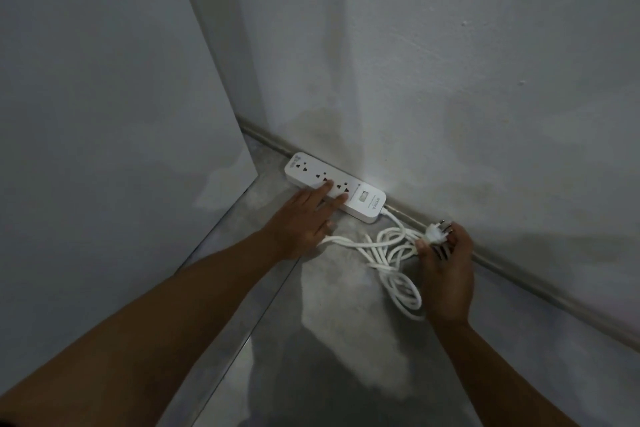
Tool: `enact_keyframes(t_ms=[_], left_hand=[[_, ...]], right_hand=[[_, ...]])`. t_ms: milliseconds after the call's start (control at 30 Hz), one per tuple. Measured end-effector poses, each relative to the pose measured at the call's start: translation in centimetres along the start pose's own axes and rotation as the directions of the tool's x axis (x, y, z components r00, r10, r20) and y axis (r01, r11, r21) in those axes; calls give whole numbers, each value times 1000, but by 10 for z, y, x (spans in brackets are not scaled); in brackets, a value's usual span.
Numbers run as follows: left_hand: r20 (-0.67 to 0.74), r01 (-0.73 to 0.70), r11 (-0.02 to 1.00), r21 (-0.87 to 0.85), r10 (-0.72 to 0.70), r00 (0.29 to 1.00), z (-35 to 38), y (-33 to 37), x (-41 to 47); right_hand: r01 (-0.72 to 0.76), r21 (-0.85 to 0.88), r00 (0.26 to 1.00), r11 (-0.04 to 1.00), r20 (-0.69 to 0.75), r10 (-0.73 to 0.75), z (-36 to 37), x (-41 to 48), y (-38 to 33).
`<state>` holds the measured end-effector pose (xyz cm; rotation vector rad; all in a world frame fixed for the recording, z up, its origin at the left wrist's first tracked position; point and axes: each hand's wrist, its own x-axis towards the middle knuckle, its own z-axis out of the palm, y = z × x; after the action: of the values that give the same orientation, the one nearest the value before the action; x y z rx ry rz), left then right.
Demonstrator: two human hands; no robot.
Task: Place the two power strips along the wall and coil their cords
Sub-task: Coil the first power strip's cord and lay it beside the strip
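Pale grey wall (450, 62) fills the upper right, with darker stains low down near the corner. A flat grey panel (86, 97) stands on the left; its bottom edge meets the floor (329, 357), which is mottled grey concrete. A skirting strip (519, 274) runs along the wall base, from the corner down to the right.

Both forearms are bare and reach in from the bottom edge.

The cord (391, 253) is white and lies in loose, tangled loops on the floor between the two hands, not neatly coiled. One end goes into the right end of the power strip (362, 203), and one run comes out from under the left palm.

The power strip is white, lying flat on the floor with sockets up, its long side right against the skirting close to the corner.

The left hand (301, 222) is spread flat, straight fingers resting on top of the strip's sockets, gripping nothing. The right hand (448, 270) is near the skirting to the right of the strip, thumb and fingers pinching the plug (437, 232), held just above the floor with its prongs pointing toward the wall.
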<state>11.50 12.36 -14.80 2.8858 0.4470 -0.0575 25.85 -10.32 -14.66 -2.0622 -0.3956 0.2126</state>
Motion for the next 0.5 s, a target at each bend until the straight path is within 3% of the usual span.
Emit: enact_keyframes(t_ms=[233,333,433,500], left_hand=[[-119,151,968,198,-129,984,8,20,-1],[-112,194,964,181,-176,978,12,24,2],[-99,225,962,158,-211,972,16,24,4],[-42,258,955,145,-255,966,21,23,5]], right_hand=[[-54,-264,999,963,-15,52,-1,12,1],[47,-148,985,988,172,-21,5,18,-3],[178,-322,923,930,381,-45,8,40,-4],[183,-333,908,925,417,-29,9,46,-4]])
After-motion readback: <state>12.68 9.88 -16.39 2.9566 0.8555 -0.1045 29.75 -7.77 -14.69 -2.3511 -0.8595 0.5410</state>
